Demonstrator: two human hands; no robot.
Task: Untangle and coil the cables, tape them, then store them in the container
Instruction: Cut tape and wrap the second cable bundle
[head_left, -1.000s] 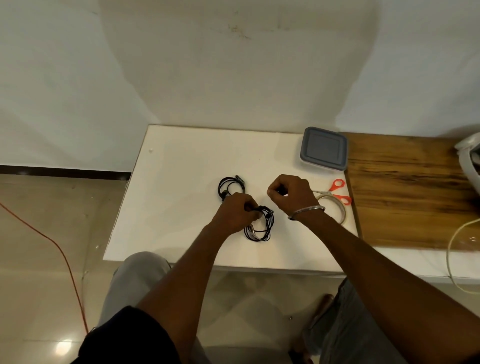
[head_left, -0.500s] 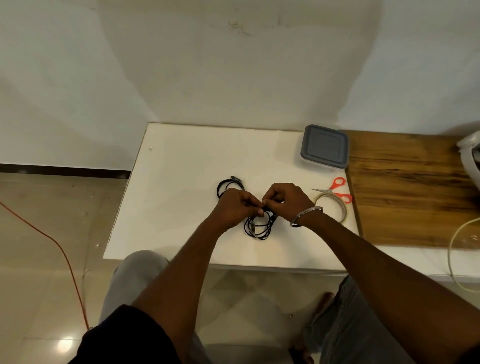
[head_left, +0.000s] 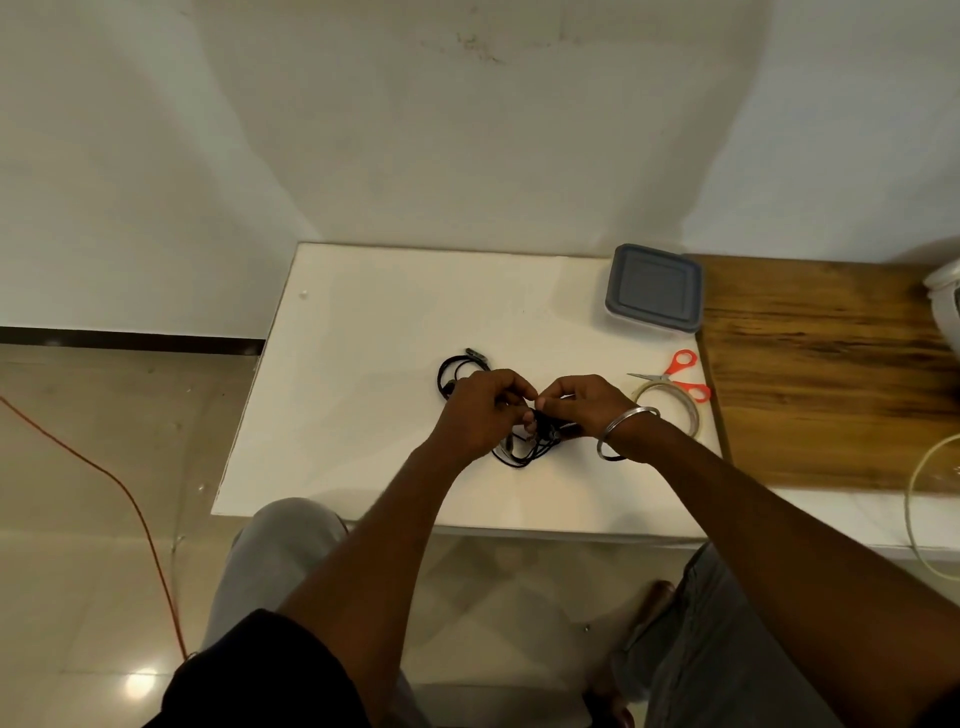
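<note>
A coiled black cable (head_left: 524, 451) hangs low over the white table (head_left: 363, 405), pinched at its top by my left hand (head_left: 480, 410) and my right hand (head_left: 584, 402), whose fingertips meet over it. Whether tape is on the coil is hidden by the fingers. A second black cable coil (head_left: 457, 369) lies on the table just behind my left hand. A clear tape roll (head_left: 675, 410) rests to the right of my right wrist. The grey-lidded container (head_left: 653, 287) stands closed at the table's back right.
Orange-handled scissors (head_left: 680, 375) lie beside the tape roll. A wooden board (head_left: 831, 364) adjoins the table on the right, with a white appliance (head_left: 945, 306) at its far edge. An orange cord (head_left: 130, 493) runs across the floor at left.
My right hand moved left from near the tape roll to meet my left hand over the coil. Both hands now pinch it together.
</note>
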